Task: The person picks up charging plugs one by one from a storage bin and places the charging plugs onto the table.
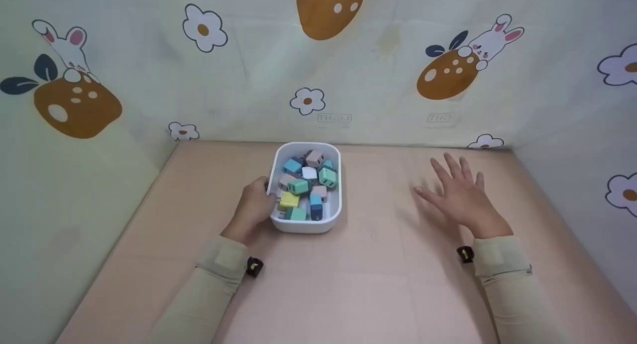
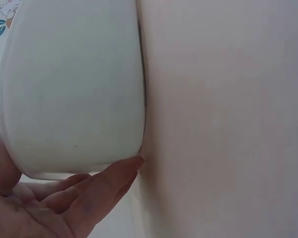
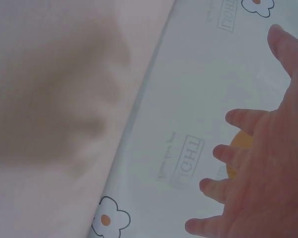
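A white plastic bin (image 1: 306, 227) with rounded corners holds several small charger plugs in green, blue, yellow, pink and white. Among them are a yellow plug (image 1: 289, 200) and a blue plug (image 1: 316, 206) near the front end. My left hand (image 1: 256, 204) grips the bin's left side, thumb by the rim. In the left wrist view, the fingers (image 2: 102, 191) lie against the bin's wall (image 2: 74, 89), reaching down to its bottom edge. My right hand (image 1: 460, 199) is spread wide over the right part of the table and holds nothing. Its fingers (image 3: 246, 119) are apart in the right wrist view.
The pinkish-beige table (image 1: 348, 284) meets a pale cloth backdrop (image 1: 249, 85) printed with rabbits, flowers and orange fruit. Cloth walls stand at the left and right too. Each wrist wears a small black device, such as the one on the right wrist (image 1: 466, 254).
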Demonstrator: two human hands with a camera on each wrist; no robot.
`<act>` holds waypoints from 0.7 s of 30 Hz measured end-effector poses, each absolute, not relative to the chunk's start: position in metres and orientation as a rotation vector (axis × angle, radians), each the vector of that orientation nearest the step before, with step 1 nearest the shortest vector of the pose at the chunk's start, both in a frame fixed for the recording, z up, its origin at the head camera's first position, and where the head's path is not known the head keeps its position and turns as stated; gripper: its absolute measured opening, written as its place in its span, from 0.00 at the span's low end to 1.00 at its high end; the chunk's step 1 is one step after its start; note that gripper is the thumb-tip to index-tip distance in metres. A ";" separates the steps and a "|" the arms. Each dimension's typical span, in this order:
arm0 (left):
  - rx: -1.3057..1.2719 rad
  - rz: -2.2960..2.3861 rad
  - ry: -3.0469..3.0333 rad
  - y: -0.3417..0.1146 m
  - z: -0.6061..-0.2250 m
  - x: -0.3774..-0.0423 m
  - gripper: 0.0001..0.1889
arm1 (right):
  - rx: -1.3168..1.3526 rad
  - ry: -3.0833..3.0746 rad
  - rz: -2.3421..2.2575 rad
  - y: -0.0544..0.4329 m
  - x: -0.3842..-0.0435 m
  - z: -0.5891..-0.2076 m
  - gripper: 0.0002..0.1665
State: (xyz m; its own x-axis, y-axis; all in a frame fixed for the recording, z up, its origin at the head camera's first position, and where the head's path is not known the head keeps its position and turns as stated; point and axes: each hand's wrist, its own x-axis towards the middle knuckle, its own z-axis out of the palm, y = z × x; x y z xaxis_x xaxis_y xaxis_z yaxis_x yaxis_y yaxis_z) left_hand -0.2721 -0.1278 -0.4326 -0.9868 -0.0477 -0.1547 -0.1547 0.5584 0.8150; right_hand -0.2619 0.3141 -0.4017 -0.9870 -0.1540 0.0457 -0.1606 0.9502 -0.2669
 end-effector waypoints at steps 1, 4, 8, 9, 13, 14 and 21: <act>-0.166 1.402 2.660 -0.128 -0.432 -0.273 0.26 | 0.247 -3.079 0.421 0.314 -0.262 -0.401 0.60; -0.128 1.354 2.631 -0.130 -0.430 -0.274 0.28 | 0.243 -3.078 0.424 0.313 -0.262 -0.402 0.59; -0.089 1.302 2.606 -0.135 -0.427 -0.274 0.30 | 0.243 -3.091 0.442 0.308 -0.263 -0.404 0.60; -0.085 1.298 2.600 -0.136 -0.426 -0.275 0.31 | 0.245 -3.094 0.442 0.307 -0.263 -0.405 0.60; -0.060 1.303 2.604 -0.133 -0.426 -0.282 0.31 | 0.252 -3.093 0.428 0.306 -0.264 -0.405 0.60; -0.052 1.304 2.609 -0.132 -0.427 -0.284 0.31 | 0.253 -3.091 0.424 0.307 -0.264 -0.405 0.59; -0.067 1.285 2.645 -0.127 -0.434 -0.294 0.29 | 0.246 -3.086 0.431 0.312 -0.263 -0.404 0.59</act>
